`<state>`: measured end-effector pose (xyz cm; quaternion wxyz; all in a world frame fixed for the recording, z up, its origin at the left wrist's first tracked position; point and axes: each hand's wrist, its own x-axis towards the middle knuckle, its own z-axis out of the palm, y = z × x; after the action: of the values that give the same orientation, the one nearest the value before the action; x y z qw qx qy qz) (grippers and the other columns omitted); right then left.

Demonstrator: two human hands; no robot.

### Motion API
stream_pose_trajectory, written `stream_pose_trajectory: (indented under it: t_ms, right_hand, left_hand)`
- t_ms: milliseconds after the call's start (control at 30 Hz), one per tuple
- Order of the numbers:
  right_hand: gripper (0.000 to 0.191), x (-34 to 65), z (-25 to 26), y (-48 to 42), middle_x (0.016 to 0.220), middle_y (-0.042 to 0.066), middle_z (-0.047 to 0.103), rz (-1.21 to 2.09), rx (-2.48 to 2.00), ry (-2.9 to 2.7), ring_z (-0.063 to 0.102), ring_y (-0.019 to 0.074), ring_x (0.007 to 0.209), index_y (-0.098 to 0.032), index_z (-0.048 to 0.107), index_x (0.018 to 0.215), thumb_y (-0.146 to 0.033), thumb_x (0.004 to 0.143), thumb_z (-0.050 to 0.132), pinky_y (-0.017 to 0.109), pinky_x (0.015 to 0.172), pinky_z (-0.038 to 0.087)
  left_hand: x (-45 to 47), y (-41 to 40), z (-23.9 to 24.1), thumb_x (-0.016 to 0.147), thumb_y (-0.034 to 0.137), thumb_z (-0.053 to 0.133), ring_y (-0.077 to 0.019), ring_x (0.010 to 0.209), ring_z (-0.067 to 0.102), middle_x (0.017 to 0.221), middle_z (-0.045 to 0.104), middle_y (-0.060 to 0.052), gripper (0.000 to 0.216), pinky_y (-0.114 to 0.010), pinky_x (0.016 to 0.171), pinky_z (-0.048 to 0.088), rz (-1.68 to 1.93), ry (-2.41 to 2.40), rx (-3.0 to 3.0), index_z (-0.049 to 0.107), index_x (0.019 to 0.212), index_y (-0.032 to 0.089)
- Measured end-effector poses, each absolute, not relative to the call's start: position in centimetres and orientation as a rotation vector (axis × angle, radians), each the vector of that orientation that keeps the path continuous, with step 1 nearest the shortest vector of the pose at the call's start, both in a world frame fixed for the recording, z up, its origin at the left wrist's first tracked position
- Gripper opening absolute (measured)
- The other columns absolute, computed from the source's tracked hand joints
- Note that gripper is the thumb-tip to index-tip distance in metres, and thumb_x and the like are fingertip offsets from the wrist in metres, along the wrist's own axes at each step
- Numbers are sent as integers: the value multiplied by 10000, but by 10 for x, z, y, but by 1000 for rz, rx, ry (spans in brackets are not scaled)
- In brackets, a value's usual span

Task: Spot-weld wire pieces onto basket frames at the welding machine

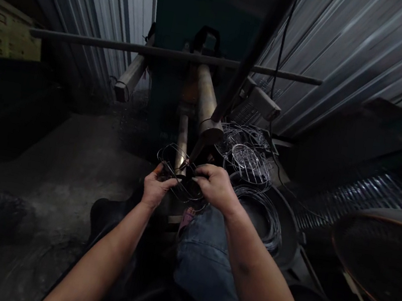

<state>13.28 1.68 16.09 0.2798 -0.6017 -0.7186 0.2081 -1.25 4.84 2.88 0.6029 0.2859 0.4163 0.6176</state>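
Note:
My left hand (156, 186) is closed on the near-left side of a bent wire frame (182, 199), thumb laid over the wire. On the frame's right side, my right hand (216, 186) has thumb and fingers pinched together at the wire; whether they hold a separate small piece is too dark to tell. The frame surrounds the end of a brass-coloured lower bar (183, 140) of a dark green machine (167, 84). Above it, a thicker cylindrical arm (209, 101) carries a slanting rod whose tip comes down between my hands.
Finished-looking wire pieces (247, 160) are heaped right of the machine, above a dark tub (288, 235) holding coiled wire (269, 222). A long horizontal bar (126, 47) crosses ahead. Stacked wirework (365, 220) and a large round basin (379, 250) stand at the right.

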Motion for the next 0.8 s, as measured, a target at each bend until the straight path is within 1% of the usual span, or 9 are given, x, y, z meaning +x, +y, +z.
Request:
stream_pose_trajectory:
  t_ms: [167, 267, 333, 400, 500, 567, 700, 800]
  right_hand:
    - [130, 132, 163, 19, 719, 35, 677, 545, -1660, -1907, 611, 168, 720, -149, 713, 704, -66, 727, 616, 249, 657, 418]
    - [131, 133, 163, 17, 734, 35, 687, 575, -1606, -1880, 614, 170, 723, -153, 716, 702, -83, 726, 608, 254, 670, 428]
    - [115, 137, 161, 14, 721, 29, 681, 641, -1512, -1854, 612, 173, 719, -153, 717, 706, -121, 734, 609, 259, 669, 436]
    - [106, 144, 156, 11, 732, 27, 683, 766, -1407, -1740, 616, 181, 730, -153, 725, 758, -200, 745, 631, 266, 669, 454]
    - [223, 158, 145, 6, 832, 46, 710, 917, -1320, -1465, 636, 202, 798, -153, 732, 863, -307, 703, 704, 299, 735, 491]
    - [285, 166, 137, 5, 869, 54, 715, 969, -1317, -1357, 641, 209, 825, -156, 735, 888, -323, 658, 749, 319, 772, 497]
    - [353, 170, 130, 7, 855, 40, 708, 1129, -1298, -1321, 640, 192, 796, -156, 733, 915, -348, 623, 784, 307, 754, 500]
    - [338, 163, 137, 10, 807, 21, 692, 1208, -1264, -1413, 634, 185, 771, -139, 730, 889, -344, 625, 786, 288, 725, 495]
  left_hand:
    - [-8, 46, 26, 427, 196, 882, -141, 718, 631, 844, 687, -24, 667, -263, 721, 492, 1403, 943, 668, 646, 1049, 140]
    - [-6, 46, 25, 424, 193, 878, -150, 741, 637, 877, 689, -35, 633, -270, 733, 493, 1401, 920, 651, 653, 1014, 141]
    - [-6, 45, 26, 413, 185, 876, -147, 737, 635, 885, 687, -28, 666, -267, 730, 492, 1415, 922, 636, 652, 1039, 154]
    - [-10, 45, 28, 403, 187, 876, -140, 695, 623, 832, 679, -12, 660, -266, 695, 491, 1407, 944, 615, 657, 1025, 155]
    - [-20, 45, 33, 422, 237, 871, -149, 642, 606, 713, 641, 3, 544, -302, 649, 503, 1337, 977, 543, 661, 914, 143]
    - [-26, 46, 35, 439, 266, 863, -167, 642, 617, 703, 636, -3, 502, -338, 639, 514, 1297, 989, 472, 648, 877, 147]
    - [-34, 52, 33, 440, 271, 832, -196, 614, 635, 725, 643, -18, 458, -344, 587, 514, 1244, 1042, 386, 633, 833, 148]
    - [-33, 54, 31, 427, 268, 808, -211, 581, 632, 679, 622, -11, 429, -355, 560, 517, 1221, 1081, 348, 616, 791, 146]
